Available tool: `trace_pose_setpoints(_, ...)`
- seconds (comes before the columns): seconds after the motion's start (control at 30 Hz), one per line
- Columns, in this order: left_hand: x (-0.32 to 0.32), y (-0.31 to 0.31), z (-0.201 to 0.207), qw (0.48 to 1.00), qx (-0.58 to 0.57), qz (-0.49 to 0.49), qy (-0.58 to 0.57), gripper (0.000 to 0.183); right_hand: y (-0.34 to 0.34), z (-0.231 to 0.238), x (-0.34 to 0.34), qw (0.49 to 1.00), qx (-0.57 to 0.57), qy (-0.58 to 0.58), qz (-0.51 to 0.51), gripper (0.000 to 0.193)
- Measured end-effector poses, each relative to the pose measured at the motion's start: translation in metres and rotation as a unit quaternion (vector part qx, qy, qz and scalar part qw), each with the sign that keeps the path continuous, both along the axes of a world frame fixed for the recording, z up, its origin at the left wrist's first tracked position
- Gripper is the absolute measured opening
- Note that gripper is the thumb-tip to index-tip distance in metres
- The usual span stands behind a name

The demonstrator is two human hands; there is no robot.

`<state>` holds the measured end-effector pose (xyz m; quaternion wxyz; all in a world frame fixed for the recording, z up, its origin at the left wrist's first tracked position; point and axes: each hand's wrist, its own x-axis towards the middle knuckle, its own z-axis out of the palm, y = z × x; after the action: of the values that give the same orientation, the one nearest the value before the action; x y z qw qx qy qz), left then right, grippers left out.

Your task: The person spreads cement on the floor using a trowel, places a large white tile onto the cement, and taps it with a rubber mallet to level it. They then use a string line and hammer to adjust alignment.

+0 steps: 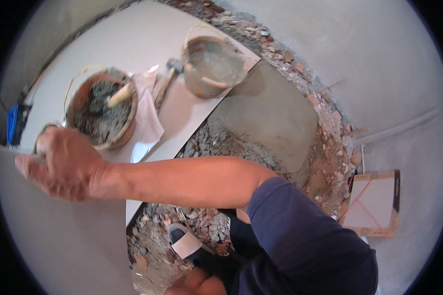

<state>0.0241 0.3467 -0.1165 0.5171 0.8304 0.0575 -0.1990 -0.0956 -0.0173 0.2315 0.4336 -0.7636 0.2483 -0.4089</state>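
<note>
My right arm, in a dark blue sleeve, reaches across to the left. My right hand [59, 164] is closed over the upper edge of a large pale grey tile [59, 241] that fills the lower left. Just beyond the hand stands a brown bucket [101, 108] of dark mortar with a wooden-handled trowel [120, 96] stuck in it. A bit of skin at the bottom edge may be my left hand [197, 285]; its fingers are hidden. My foot in a white sandal [184, 241] rests on rubble.
A second bucket [211, 61] of grey slurry and a hammer [165, 83] sit on laid tiles [133, 39]. A smoothed mortar bed [273, 118] lies right of them, ringed by brick rubble [325, 162]. A cardboard box [374, 201] leans at the right wall.
</note>
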Motion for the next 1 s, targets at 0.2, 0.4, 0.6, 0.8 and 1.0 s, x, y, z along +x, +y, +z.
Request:
trace_pose_setpoints(0.2,0.044,-0.117,0.111,0.972,-0.077,-0.082,-0.208,0.063,-0.073,0.039,-0.144,0.988,0.003,-0.024,-0.155,0.079)
trace_pose_setpoints(0.4,0.043,-0.227,0.249,0.903,-0.175,-0.136,-0.368,0.058,-0.075,-0.024,-0.338,0.898,0.007,-0.111,-0.425,0.061)
trace_pose_setpoints(0.6,-0.051,-0.369,0.327,0.836,-0.277,-0.229,-0.415,0.054,-0.003,-0.11,-0.535,0.719,0.228,-0.281,-0.594,0.073)
trace_pose_setpoints(0.8,-0.282,-0.501,0.295,0.817,-0.276,-0.47,-0.189,0.037,0.11,-0.176,-0.681,0.527,0.248,-0.327,-0.744,0.069)
trace_pose_setpoints(1.0,-0.497,-0.516,0.223,0.784,-0.148,-0.582,-0.153,0.047,0.23,-0.219,-0.761,0.402,0.296,-0.306,-0.811,0.073)
